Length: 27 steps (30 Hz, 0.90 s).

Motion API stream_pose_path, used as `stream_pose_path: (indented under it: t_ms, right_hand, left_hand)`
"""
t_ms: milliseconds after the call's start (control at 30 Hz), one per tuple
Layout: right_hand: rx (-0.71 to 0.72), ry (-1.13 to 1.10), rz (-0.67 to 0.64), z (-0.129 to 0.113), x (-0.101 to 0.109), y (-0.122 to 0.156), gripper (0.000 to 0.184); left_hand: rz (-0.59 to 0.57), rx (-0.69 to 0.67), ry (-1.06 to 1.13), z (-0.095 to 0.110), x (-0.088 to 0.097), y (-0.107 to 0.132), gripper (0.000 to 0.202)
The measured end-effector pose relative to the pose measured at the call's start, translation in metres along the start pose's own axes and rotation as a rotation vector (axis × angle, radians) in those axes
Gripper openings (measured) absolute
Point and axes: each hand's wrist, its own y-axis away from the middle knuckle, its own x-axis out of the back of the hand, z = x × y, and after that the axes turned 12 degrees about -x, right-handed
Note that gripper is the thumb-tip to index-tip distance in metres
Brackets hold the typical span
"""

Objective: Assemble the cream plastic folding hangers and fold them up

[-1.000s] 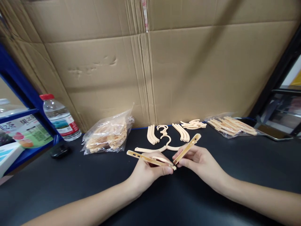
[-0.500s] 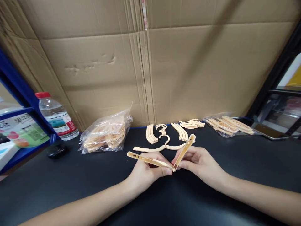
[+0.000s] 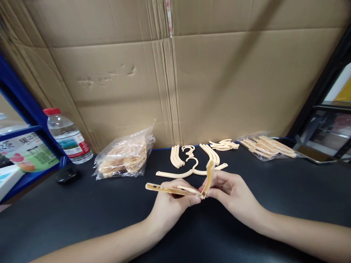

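Note:
My left hand is closed on a cream plastic hanger arm, its hollow side showing; a slim cream piece, probably the hook, lies along it by the fingers. My right hand pinches a second hanger arm, which stands up at a steep angle. The two arms meet in a V between my fingertips, where fingers partly hide the joint. Just beyond my hands a complete hanger lies on the black table. Behind it are several loose hanger arms and a few hooks.
A clear bag of cream parts lies at left, beside a water bottle and a small black object. At right are a pile of hooks, a bag of arms and a phone-like slab. Cardboard walls the back.
The arm in my right hand has turned more upright, with its top end swinging left. The left hand's arm has tipped slightly, its outer end lower. Both hands stay in nearly the same place.

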Motion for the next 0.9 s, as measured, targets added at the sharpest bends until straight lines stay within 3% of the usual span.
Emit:
stream_pose_path:
  t_ms: [167, 400, 567, 667, 800, 900]
  right_hand:
    - [-0.010, -0.030, 0.067, 0.002, -0.006, 0.003, 0.010]
    - [-0.047, -0.130, 0.077, 0.008, -0.009, -0.001, 0.022]
    - [-0.086, -0.297, 0.014, 0.002, 0.014, -0.013, 0.039]
    - [-0.107, -0.314, -0.092, -0.001, 0.039, -0.017, 0.032]
    - [-0.102, -0.017, -0.204, -0.003, 0.067, -0.019, 0.025]
    - [0.004, 0.345, -0.181, -0.004, 0.081, -0.020, 0.022]
  left_hand:
    - [0.112, 0.074, 0.141, 0.000, -0.007, 0.004, 0.013]
    - [0.150, 0.153, 0.164, 0.004, -0.009, -0.001, 0.020]
    - [0.214, 0.250, 0.136, 0.008, 0.001, -0.003, 0.025]
    - [0.262, 0.321, 0.159, 0.010, 0.006, -0.003, 0.029]
    - [0.254, 0.382, 0.221, 0.012, 0.012, -0.006, 0.025]
    - [0.225, 0.456, 0.248, 0.015, 0.023, -0.007, 0.015]
